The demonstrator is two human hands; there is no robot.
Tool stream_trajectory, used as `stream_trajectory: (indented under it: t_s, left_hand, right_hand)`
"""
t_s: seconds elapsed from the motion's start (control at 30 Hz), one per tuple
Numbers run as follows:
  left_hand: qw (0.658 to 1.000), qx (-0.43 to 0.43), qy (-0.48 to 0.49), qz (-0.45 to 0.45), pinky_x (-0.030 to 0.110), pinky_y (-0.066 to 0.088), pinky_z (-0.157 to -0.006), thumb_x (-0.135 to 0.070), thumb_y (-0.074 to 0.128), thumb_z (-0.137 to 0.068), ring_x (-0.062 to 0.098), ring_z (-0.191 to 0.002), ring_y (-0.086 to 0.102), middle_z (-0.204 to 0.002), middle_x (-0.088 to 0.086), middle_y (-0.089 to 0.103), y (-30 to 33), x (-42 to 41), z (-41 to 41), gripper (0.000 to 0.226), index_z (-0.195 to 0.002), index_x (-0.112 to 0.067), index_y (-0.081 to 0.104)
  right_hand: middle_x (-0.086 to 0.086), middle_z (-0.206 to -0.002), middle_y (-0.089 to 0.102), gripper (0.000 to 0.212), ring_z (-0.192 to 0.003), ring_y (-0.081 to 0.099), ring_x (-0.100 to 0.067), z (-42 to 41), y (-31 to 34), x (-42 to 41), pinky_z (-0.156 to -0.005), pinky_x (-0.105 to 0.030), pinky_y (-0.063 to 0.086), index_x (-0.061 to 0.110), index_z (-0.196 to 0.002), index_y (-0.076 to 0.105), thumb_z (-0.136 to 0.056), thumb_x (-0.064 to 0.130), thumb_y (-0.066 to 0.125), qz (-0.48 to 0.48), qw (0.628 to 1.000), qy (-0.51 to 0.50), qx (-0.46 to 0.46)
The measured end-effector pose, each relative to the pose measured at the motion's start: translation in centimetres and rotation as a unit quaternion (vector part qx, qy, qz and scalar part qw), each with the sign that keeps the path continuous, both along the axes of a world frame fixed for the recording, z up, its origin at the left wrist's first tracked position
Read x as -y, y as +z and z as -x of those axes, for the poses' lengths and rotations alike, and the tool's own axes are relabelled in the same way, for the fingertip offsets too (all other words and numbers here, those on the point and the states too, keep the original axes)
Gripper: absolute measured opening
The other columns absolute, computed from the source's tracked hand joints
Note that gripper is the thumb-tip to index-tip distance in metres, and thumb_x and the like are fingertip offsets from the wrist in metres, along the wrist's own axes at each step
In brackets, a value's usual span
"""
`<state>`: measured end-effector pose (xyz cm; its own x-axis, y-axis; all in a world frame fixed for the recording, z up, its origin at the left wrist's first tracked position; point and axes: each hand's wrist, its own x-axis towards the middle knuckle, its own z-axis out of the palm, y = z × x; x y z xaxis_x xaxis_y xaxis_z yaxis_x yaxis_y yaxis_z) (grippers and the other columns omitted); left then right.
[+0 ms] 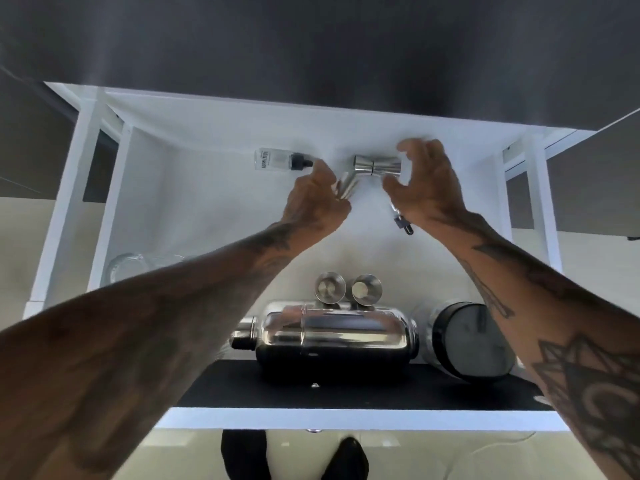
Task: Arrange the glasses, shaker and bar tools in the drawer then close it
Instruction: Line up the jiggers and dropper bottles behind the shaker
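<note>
The white drawer (194, 202) is pulled out below me. My left hand (318, 202) is closed on a silver bar tool (347, 188) near the back. A steel double jigger (376, 167) lies on its side by the back wall; my right hand (427, 183) curls around its right end with thumb and fingers apart. A small clear bottle (277, 161) with a black cap lies to the left. A dark-tipped tool (402, 221) pokes out from under my right palm. At the front lie the steel shaker (332, 336), two steel cups (346, 289) and a black-based glass (467, 341).
A clear glass (128, 268) lies at the drawer's left side, partly behind my left forearm. The drawer's black front panel (346, 389) is nearest me, with a knob (313, 430) under it. Dark cabinet fronts flank the drawer. My shoes show on the pale floor below.
</note>
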<state>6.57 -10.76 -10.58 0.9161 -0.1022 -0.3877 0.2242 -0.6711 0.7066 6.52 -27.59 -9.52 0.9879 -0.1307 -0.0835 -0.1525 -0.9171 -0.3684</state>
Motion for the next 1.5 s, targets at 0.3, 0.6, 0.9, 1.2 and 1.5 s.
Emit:
stream_trajectory:
  t_s: [0.3,0.6,0.9,1.2,1.5]
  left_hand:
    - [0.970,-0.125,0.093,0.189,0.041,0.057,-0.078,-0.009,0.077,-0.073,0.019,-0.086,0.070,-0.091,0.000,0.073,0.9,-5.0,3.0,0.043,-0.112,-0.020,0.065]
    - [0.986,-0.005,-0.164,0.040,0.038,0.064,-0.060,-0.003,0.074,-0.083,0.024,-0.079,0.073,-0.098,0.008,0.066,3.1,-7.7,7.9,0.046,-0.117,-0.021,0.048]
    - [0.969,-0.143,-0.200,-0.026,0.015,0.041,-0.036,0.014,0.059,-0.081,0.014,-0.057,0.064,-0.086,0.000,0.061,3.2,-7.2,8.0,0.058,-0.113,-0.033,0.045]
    - [0.958,-0.159,-0.235,-0.052,0.025,0.051,-0.045,0.011,0.057,-0.079,0.019,-0.071,0.069,-0.124,0.010,0.063,3.4,-7.7,8.2,0.068,-0.122,-0.039,0.045]
    - [0.927,0.256,-0.192,-0.198,0.046,0.053,-0.084,-0.003,0.056,-0.083,0.034,-0.112,0.055,-0.124,0.014,0.059,3.3,-7.2,-0.5,0.040,-0.122,-0.010,0.058]
  right_hand:
    - [-0.013,-0.122,0.052,0.023,-0.109,0.048,-0.034,-0.4,-0.8,-1.3,-0.089,-0.040,0.038,0.010,-0.110,0.059,-0.088,0.015,0.057,0.096,0.994,0.051,-0.018]
    - [0.006,-0.103,0.042,0.028,-0.084,0.051,-0.010,7.0,5.9,-0.3,-0.067,-0.005,0.033,0.023,-0.106,0.063,-0.080,0.024,0.073,-0.065,0.987,0.148,-0.003]
    - [0.008,-0.101,0.039,0.031,-0.078,0.049,0.002,11.0,4.6,1.0,-0.052,0.000,0.039,0.024,-0.103,0.060,-0.078,0.021,0.077,-0.056,0.972,0.151,-0.173]
    - [0.012,-0.118,0.043,0.052,-0.101,0.054,-0.009,11.1,3.9,0.8,-0.066,-0.009,0.037,0.034,-0.124,0.053,-0.077,0.019,0.070,-0.076,0.937,0.163,-0.298]
    - [0.000,-0.108,0.068,0.031,-0.080,0.063,-0.015,5.1,5.9,2.0,-0.077,-0.028,0.048,0.024,-0.116,0.064,-0.086,0.033,0.062,-0.021,0.992,0.069,-0.107]
